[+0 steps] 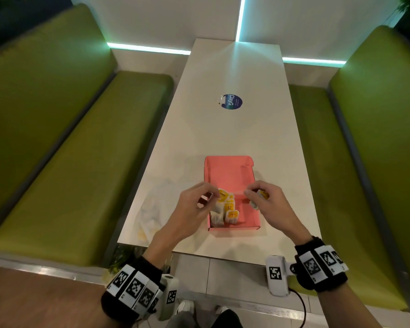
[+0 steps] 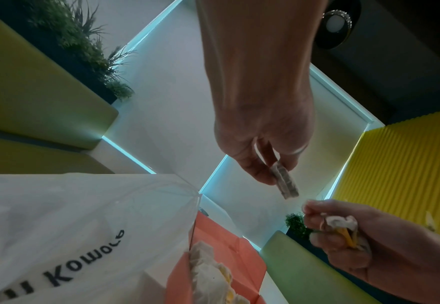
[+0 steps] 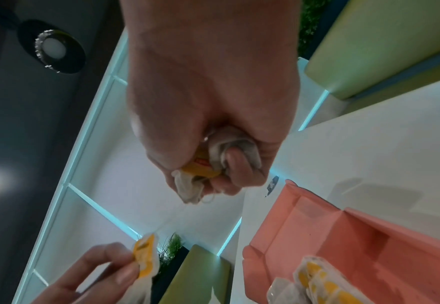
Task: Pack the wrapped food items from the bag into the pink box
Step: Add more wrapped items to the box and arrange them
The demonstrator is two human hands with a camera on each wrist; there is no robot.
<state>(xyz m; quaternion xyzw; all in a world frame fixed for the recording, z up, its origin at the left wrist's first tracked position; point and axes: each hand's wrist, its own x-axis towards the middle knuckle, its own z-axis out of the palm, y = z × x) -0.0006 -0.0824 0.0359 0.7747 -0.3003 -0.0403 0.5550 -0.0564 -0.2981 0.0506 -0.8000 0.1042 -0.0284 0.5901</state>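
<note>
The open pink box [image 1: 225, 174] lies on the white table [image 1: 223, 129], with several white-wrapped items with yellow labels [image 1: 230, 210] standing in its near left corner. My left hand [image 1: 211, 197] pinches one such wrapped item [image 1: 223, 194] above that corner; the left wrist view shows the item edge-on [image 2: 287, 185]. My right hand [image 1: 253, 194] grips another crumpled wrapped item [image 1: 262, 195] over the box's right wall, its fingers curled around it [image 3: 229, 148]. The translucent white bag [image 1: 154, 209] lies flat to the left of the box.
Green bench seats [image 1: 76, 176] flank the table on both sides. A round blue sticker [image 1: 231, 102] sits on the table farther away. The table's near edge [image 1: 223, 256] is just below the box.
</note>
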